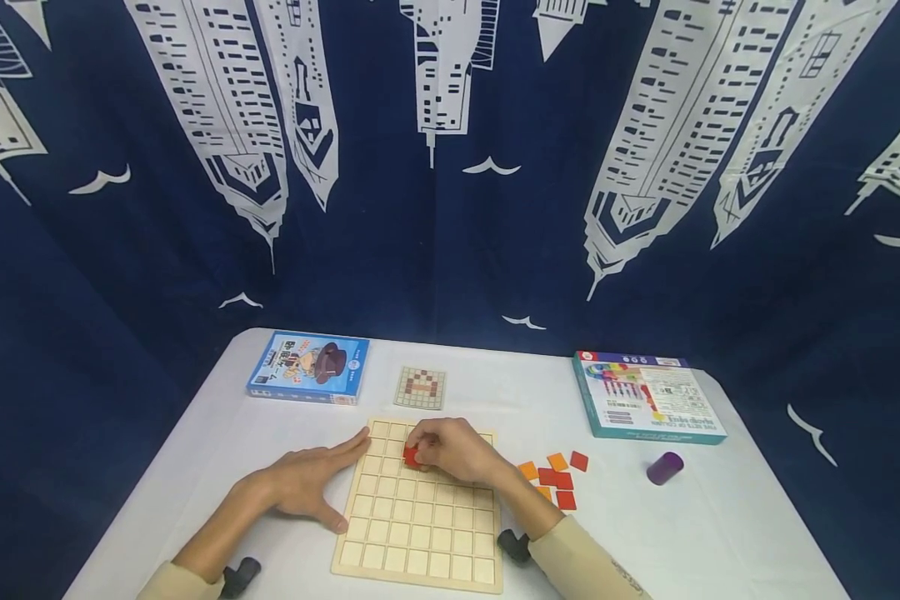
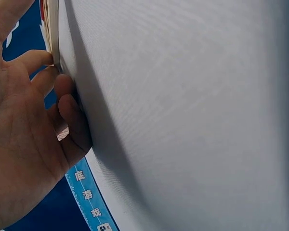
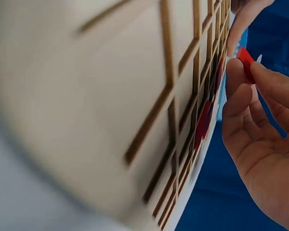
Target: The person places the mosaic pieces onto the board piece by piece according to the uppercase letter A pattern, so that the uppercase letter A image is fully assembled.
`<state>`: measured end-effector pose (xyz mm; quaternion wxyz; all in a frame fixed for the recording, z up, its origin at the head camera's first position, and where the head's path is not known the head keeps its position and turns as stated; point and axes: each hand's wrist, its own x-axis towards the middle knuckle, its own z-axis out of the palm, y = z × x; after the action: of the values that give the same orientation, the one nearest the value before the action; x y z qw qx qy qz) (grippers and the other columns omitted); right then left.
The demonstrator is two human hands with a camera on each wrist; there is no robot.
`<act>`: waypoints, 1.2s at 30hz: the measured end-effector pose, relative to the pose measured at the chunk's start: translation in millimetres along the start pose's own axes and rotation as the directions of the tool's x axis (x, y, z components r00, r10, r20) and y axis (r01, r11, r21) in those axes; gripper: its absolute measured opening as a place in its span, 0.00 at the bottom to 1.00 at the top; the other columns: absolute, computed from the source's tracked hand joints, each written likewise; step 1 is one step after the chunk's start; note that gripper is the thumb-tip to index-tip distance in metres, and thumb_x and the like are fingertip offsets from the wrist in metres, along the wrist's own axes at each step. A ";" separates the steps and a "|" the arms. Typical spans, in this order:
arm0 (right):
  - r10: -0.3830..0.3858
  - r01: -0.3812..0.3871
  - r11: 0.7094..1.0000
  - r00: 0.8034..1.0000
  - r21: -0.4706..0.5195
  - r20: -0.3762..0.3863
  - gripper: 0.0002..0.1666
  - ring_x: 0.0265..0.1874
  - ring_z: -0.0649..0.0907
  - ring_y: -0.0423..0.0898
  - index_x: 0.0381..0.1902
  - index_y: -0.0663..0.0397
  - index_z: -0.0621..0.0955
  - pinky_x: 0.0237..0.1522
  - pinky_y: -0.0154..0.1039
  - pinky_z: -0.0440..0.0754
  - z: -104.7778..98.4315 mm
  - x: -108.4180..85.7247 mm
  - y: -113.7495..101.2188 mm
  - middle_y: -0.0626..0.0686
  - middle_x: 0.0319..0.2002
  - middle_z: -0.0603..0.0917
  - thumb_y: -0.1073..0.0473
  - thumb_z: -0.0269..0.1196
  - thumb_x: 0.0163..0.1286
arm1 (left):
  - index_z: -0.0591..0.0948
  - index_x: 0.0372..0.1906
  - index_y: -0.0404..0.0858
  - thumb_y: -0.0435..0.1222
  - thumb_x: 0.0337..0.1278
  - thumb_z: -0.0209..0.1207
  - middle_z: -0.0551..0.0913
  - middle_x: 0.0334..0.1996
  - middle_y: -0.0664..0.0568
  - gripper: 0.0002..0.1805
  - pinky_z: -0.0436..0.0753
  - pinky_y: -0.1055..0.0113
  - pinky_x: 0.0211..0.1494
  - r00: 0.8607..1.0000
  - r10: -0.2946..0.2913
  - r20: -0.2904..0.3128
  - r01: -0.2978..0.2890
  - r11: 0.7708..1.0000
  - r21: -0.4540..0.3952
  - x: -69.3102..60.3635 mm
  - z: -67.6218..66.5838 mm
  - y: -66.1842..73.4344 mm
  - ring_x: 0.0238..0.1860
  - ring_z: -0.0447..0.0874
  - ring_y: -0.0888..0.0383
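Note:
A wooden grid board (image 1: 412, 533) lies on the white table. The left hand (image 1: 307, 479) is spread along its left edge, thumb and fingertips touching the rim; in the left wrist view that hand (image 2: 29, 120) shows its palm, fingers loosely bent. Over the board's upper part, the right hand (image 1: 457, 450) pinches a red square tile (image 1: 412, 457). In the right wrist view the right hand (image 3: 269, 125) holds a red tile (image 3: 246, 63) between thumb and finger, and another red piece (image 3: 202, 120) lies on the grid. A small pattern card (image 1: 420, 388) lies behind the board.
Several red tiles (image 1: 566, 500) and orange tiles (image 1: 557, 462) lie right of the board, partly behind the right forearm. A blue box (image 1: 309, 367) stands back left, a teal-edged box (image 1: 648, 398) back right, a purple cylinder (image 1: 664, 468) in front of it.

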<state>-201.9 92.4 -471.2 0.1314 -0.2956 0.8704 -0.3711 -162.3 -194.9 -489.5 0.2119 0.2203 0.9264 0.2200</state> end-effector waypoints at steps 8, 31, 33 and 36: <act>-0.013 0.012 1.000 0.999 0.020 0.046 0.10 0.26 0.81 0.33 0.39 0.45 0.86 0.35 0.29 0.80 9.9 14.3 -8.8 0.40 0.27 0.85 0.67 0.67 0.65 | 0.54 0.81 0.54 0.65 0.26 0.76 0.50 0.81 0.58 0.70 0.67 0.29 0.64 1.000 0.010 -0.003 -0.010 1.000 0.007 -1.0 -2.1 0.9 0.73 0.65 0.38; -0.024 0.030 0.973 0.999 -0.230 0.031 0.04 0.26 0.76 0.32 0.35 0.44 0.88 0.32 0.27 0.76 26.9 27.2 -20.1 0.36 0.25 0.79 0.62 0.70 0.65 | 0.55 0.81 0.51 0.65 0.27 0.76 0.48 0.82 0.58 0.70 0.67 0.29 0.65 1.000 0.018 0.000 -0.018 1.000 0.004 -1.1 -3.7 1.3 0.73 0.65 0.39; -0.026 0.033 0.969 0.999 -0.246 0.033 0.04 0.26 0.76 0.33 0.35 0.46 0.88 0.32 0.26 0.76 27.5 27.0 -20.7 0.37 0.26 0.79 0.61 0.70 0.65 | 0.55 0.81 0.52 0.65 0.26 0.76 0.49 0.81 0.58 0.70 0.67 0.29 0.64 1.000 0.012 0.002 -0.012 1.000 -0.001 -1.1 -3.6 1.6 0.73 0.65 0.39; -0.022 0.030 0.967 0.999 -0.254 0.035 0.04 0.26 0.76 0.33 0.36 0.47 0.89 0.32 0.26 0.77 29.0 26.6 -20.9 0.37 0.26 0.79 0.62 0.70 0.65 | 0.54 0.81 0.54 0.65 0.26 0.76 0.51 0.81 0.59 0.70 0.68 0.29 0.63 1.000 0.007 0.003 -0.007 1.000 -0.004 -0.7 -2.8 1.6 0.73 0.65 0.40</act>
<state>-201.2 48.1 -476.3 0.1016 -0.3272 0.9047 -0.2533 -162.6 -194.9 -486.2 0.2131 0.2234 0.9249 0.2221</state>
